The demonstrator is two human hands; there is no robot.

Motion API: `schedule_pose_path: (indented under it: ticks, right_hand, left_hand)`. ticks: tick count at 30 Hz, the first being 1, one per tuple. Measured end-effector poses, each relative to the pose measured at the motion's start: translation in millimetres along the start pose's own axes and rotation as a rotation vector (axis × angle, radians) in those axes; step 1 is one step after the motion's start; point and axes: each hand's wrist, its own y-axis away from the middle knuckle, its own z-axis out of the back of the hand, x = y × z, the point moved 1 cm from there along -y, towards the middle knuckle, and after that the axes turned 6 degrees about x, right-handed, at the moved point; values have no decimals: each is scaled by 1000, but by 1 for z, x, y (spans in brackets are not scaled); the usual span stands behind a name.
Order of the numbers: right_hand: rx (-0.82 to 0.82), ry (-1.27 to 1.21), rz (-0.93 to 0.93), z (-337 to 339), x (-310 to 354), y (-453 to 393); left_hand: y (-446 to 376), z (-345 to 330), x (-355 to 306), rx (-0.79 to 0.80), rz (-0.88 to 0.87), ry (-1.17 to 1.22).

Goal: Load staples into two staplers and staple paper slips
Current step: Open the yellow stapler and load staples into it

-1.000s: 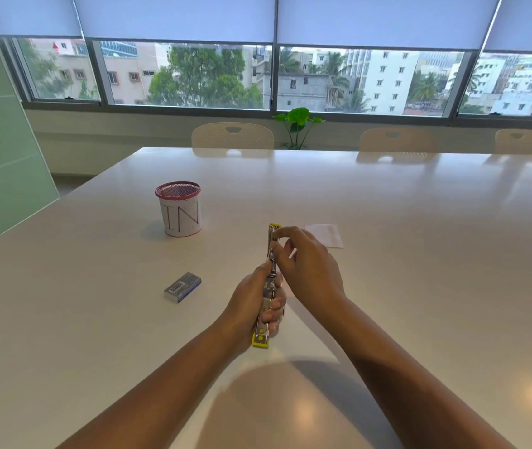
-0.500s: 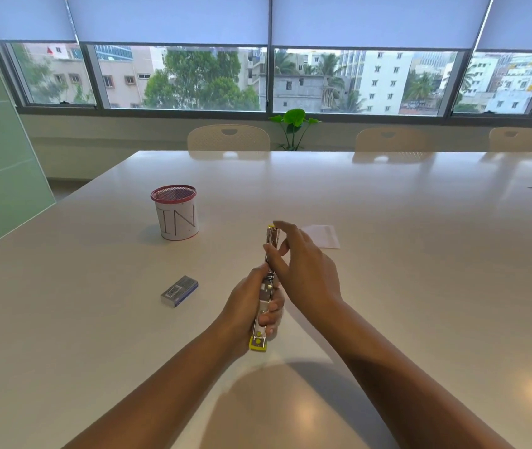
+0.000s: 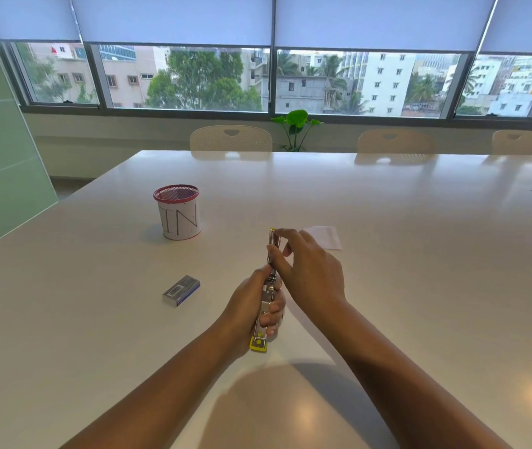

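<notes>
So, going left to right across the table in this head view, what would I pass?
Mesh cup marked IN → staple box → left hand gripping the stapler → right hand → paper slip.

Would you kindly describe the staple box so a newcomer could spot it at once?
On the white table, look left of the left hand and nearer than the red-rimmed mesh cup. The staple box lies flat there: small, grey-blue, rectangular, with a barcode.
</notes>
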Motion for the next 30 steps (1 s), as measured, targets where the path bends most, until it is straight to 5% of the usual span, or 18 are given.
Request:
schedule_pose_path:
  ticks: [8,20,25,30]
  right_hand:
    - [80,-349,-14,-9,-8,-7]
    - [175,-562,244,-6,5,-2]
    - [134,-794,104,-1,4,-7]
    - [63,-730,-110,2,-10,-14]
  left_hand:
    - [0,0,-1,-26,26,54]
    - [0,2,-9,-135,48,270]
    - [3,2,-10,-77,65,236]
    - [9,-7,-13,-21,12,172]
